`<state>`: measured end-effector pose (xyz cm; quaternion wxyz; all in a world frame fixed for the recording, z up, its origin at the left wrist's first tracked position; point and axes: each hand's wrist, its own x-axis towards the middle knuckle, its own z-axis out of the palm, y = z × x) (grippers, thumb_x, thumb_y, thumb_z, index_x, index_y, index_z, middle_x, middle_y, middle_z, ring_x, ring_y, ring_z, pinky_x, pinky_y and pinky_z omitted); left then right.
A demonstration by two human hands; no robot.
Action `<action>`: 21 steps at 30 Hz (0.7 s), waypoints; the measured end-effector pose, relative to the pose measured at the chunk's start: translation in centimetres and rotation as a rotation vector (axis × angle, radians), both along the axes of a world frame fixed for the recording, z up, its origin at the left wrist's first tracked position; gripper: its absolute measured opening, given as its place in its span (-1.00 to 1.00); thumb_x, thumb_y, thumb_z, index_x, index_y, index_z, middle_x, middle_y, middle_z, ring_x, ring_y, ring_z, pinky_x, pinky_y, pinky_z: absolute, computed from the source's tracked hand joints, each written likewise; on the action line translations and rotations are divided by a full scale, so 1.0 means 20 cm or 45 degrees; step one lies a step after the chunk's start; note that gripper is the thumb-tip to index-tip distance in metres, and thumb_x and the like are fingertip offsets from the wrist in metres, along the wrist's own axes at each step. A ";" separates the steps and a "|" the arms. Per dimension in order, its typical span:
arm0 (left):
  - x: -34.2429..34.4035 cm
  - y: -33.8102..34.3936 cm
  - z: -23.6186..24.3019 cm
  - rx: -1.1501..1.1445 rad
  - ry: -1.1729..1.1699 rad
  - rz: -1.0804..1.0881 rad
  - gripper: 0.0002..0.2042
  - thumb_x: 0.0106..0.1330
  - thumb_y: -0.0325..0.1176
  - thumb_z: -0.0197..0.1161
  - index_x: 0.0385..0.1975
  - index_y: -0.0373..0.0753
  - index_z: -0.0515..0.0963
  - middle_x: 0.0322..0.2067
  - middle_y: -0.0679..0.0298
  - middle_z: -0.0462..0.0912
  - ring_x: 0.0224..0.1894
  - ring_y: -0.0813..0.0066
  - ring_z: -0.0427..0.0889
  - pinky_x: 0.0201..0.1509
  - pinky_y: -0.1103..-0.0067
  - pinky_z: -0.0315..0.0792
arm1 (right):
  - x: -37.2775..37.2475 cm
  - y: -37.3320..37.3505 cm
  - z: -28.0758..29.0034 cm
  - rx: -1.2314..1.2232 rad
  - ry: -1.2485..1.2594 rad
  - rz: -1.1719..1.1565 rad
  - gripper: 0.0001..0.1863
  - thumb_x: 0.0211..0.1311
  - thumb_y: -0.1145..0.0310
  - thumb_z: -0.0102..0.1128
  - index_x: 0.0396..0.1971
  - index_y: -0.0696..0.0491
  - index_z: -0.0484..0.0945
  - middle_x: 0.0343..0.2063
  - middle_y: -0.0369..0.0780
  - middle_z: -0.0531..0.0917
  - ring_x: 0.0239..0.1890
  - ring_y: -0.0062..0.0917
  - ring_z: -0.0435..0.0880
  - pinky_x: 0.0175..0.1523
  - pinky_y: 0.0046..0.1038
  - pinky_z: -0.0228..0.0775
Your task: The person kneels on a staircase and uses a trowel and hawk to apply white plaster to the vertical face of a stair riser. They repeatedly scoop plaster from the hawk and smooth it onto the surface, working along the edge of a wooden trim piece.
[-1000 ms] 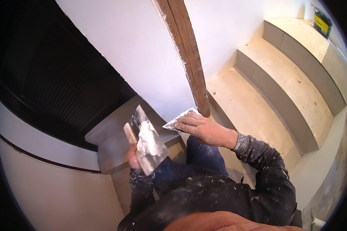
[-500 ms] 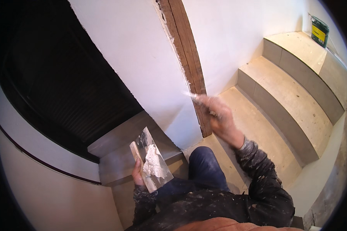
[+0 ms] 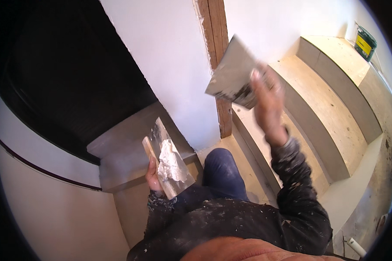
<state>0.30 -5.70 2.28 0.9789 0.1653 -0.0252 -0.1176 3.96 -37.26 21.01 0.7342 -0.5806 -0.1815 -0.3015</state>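
Here's the left hand (image 3: 152, 175), its grip wrapped round the wooden handle of a trowel (image 3: 162, 131), the metal face turned upward beneath a heap of white plaster (image 3: 172, 163); held that way, I'd judge, so the load doesn't slide off. Higher up, the right hand (image 3: 271, 102), blurred, grasps a broad metal blade (image 3: 234, 69) by its right side, presumably leaving the left edge free. It overlaps the wooden beam (image 3: 213, 21); whether they touch, I can't say.

Smooth metal blade (image 3: 231, 69), lumpy matt paste (image 3: 172, 163), rough wooden post (image 3: 215, 28)
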 end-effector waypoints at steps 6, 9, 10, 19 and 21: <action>-0.08 -0.23 0.13 0.192 -0.008 -0.053 -0.34 0.45 0.00 0.13 0.39 -0.34 0.23 0.24 -0.04 0.48 0.17 -0.03 0.55 0.29 0.13 0.42 | -0.07 0.44 -0.55 0.723 0.540 0.393 -0.55 0.54 0.35 -0.02 0.29 0.29 0.32 0.02 -0.15 0.64 -0.07 -0.58 0.66 0.10 -0.47 0.54; -0.13 -0.26 0.18 0.272 -0.045 0.008 -0.38 0.43 -0.12 0.18 0.39 -0.32 0.23 0.29 0.06 0.43 0.29 0.07 0.45 0.40 0.19 0.31 | -0.05 0.48 -0.60 0.601 0.777 0.710 -0.58 0.54 0.32 0.01 0.26 0.22 0.36 -0.01 -0.18 0.65 -0.07 -0.57 0.67 0.11 -0.47 0.52; -0.14 -0.26 0.18 0.239 -0.115 -0.029 -0.38 0.43 -0.14 0.18 0.39 -0.31 0.22 0.30 0.08 0.42 0.32 0.08 0.42 0.43 0.20 0.27 | -0.05 0.46 -0.61 0.434 0.864 0.756 -0.60 0.53 0.29 0.04 0.20 0.21 0.42 -0.07 -0.23 0.67 -0.11 -0.62 0.65 0.07 -0.50 0.51; -0.13 -0.22 0.11 0.336 -0.080 0.244 -0.39 0.40 -0.15 0.16 0.37 -0.35 0.26 0.29 0.05 0.43 0.31 0.08 0.43 0.44 0.20 0.26 | 0.23 0.05 -0.31 -0.752 0.356 0.076 -0.59 0.49 0.09 0.12 -0.10 0.18 0.67 -0.39 -0.23 0.70 -0.36 -0.64 0.61 -0.21 -0.48 0.51; -0.14 -0.20 0.11 0.298 -0.069 0.228 -0.39 0.40 -0.20 0.18 0.37 -0.37 0.23 0.28 0.03 0.43 0.32 0.07 0.43 0.43 0.20 0.27 | 0.41 -0.10 -0.06 -0.859 0.144 -0.349 -0.59 0.46 0.05 0.16 -0.18 0.15 0.71 -0.52 -0.16 0.70 -0.51 -0.57 0.61 -0.35 -0.42 0.48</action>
